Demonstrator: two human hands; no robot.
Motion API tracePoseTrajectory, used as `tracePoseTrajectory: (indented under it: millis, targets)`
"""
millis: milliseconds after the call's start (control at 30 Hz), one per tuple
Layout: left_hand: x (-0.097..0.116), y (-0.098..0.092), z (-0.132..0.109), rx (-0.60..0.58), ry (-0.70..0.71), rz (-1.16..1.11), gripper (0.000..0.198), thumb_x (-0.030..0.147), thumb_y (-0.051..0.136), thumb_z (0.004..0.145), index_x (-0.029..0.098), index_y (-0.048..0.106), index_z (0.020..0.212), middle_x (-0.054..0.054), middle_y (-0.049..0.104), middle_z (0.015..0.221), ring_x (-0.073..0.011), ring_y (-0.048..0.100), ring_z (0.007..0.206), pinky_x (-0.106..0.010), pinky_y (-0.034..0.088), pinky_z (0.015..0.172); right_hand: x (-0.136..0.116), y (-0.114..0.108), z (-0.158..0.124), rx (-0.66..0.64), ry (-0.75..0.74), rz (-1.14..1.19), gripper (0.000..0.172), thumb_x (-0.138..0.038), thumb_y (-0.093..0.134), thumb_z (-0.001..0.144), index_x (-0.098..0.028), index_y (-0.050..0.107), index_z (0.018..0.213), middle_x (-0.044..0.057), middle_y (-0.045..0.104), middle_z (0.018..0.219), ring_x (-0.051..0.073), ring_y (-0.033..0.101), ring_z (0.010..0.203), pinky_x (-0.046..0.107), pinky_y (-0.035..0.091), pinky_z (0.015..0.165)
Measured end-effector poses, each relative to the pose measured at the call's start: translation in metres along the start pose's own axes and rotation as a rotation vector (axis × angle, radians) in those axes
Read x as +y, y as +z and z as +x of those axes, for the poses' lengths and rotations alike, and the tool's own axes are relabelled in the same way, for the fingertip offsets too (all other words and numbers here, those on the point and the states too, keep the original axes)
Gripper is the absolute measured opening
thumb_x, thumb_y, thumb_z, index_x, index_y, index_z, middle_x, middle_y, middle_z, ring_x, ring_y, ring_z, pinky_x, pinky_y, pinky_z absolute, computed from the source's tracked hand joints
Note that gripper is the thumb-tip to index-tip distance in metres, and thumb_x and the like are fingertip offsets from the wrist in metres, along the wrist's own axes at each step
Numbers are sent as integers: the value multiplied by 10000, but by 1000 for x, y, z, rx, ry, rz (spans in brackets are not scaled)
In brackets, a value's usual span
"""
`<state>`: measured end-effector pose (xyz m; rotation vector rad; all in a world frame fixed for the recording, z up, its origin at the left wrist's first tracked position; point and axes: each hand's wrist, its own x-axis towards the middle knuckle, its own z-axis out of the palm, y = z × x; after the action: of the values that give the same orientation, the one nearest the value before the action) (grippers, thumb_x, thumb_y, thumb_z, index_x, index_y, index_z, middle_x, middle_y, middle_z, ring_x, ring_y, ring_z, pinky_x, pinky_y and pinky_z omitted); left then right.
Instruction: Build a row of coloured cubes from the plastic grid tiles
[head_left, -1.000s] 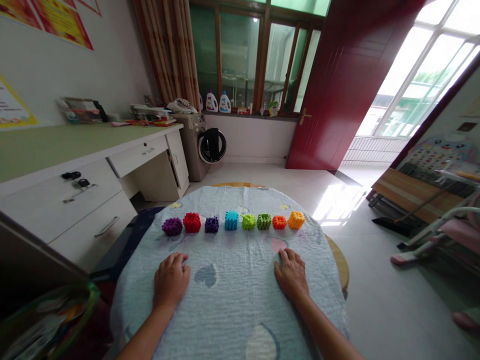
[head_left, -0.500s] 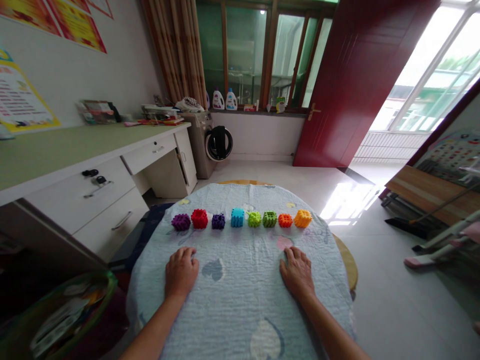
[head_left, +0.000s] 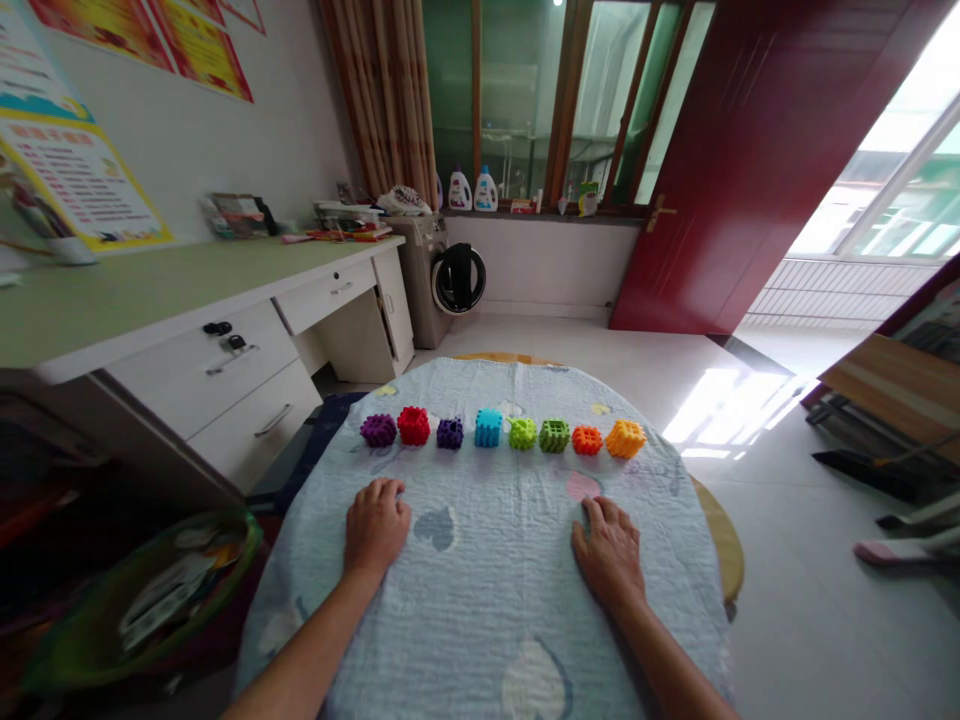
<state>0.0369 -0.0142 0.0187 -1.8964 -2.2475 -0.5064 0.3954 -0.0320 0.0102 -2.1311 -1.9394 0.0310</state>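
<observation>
Both hands rest on a round table covered with a pale blue cloth (head_left: pixel 480 580). My left hand (head_left: pixel 377 525) lies palm down with its fingers stretched forward, holding nothing. On the other side my right hand (head_left: pixel 611 548) also lies flat, fingers a little apart. Beyond them a row of toy blocks runs across the cloth: purple block (head_left: pixel 378 430), red block (head_left: pixel 413 426), dark violet block (head_left: pixel 450 433), blue block (head_left: pixel 488 428), lime block (head_left: pixel 523 433), green block (head_left: pixel 554 435), orange block (head_left: pixel 587 440) and yellow-orange block (head_left: pixel 625 439). Neither hand touches a block.
A long desk (head_left: pixel 150 290) with drawers stands at the left, a washing machine (head_left: pixel 422 280) with its door ajar behind it. A green-rimmed container (head_left: pixel 75 640) of odds and ends sits low at the left. A dark red door (head_left: pixel 720 180) stands at the right.
The view has turned slightly left, so the scene sits further right in the picture. Both hands stay flat on the cloth and the blocks keep their places.
</observation>
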Motion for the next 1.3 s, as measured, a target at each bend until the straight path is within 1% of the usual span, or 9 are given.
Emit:
tracePoseTrajectory:
  millis: [200,567,767,1100,1200,1300]
  targets:
    - [0,2,-1,3,-3,-5,227,156,471,811,190,619,980,-85,627,1067,-239,563,977,-349,436,854,-1,-2,-1,-3,-11,-8,397,-315,457,894,-180,576,1248,108,555,1297,258,475,1188,371,339,994]
    - [1,1,-1,6,-15,-31,226,149,478,801,194,613,976,-82,628,1044,-239,567,995,-353,440,875,1,1,0,-3,-25,-41,398,-314,444,898,-176,562,1252,121,558,1293,259,493,1175,378,353,982]
    - [2,-2,-1,-6,-29,-45,224,150,483,798,196,617,971,-80,633,1042,-235,573,987,-354,440,885,-2,-3,0,-3,-31,-58,403,-297,434,899,-159,555,1257,121,560,1288,269,494,1168,391,361,972]
    - [3,-6,0,-3,-25,-63,238,145,481,794,187,625,978,-89,630,1043,-239,566,991,-365,444,887,-1,0,-1,12,-35,-76,392,-303,444,901,-165,559,1249,119,554,1288,264,492,1168,384,360,969]
    - [3,-4,-2,-6,-35,-90,240,139,483,788,193,625,973,-86,629,1050,-233,566,1002,-364,445,900,-1,0,0,6,-34,-72,393,-294,441,899,-166,555,1253,117,553,1293,263,490,1172,384,360,972]
    - [-2,1,-3,-23,-43,-147,232,142,479,792,199,618,969,-86,624,1073,-234,566,1031,-377,440,936,0,2,0,1,-32,-71,396,-304,444,899,-172,550,1257,119,550,1299,264,489,1178,393,357,980]
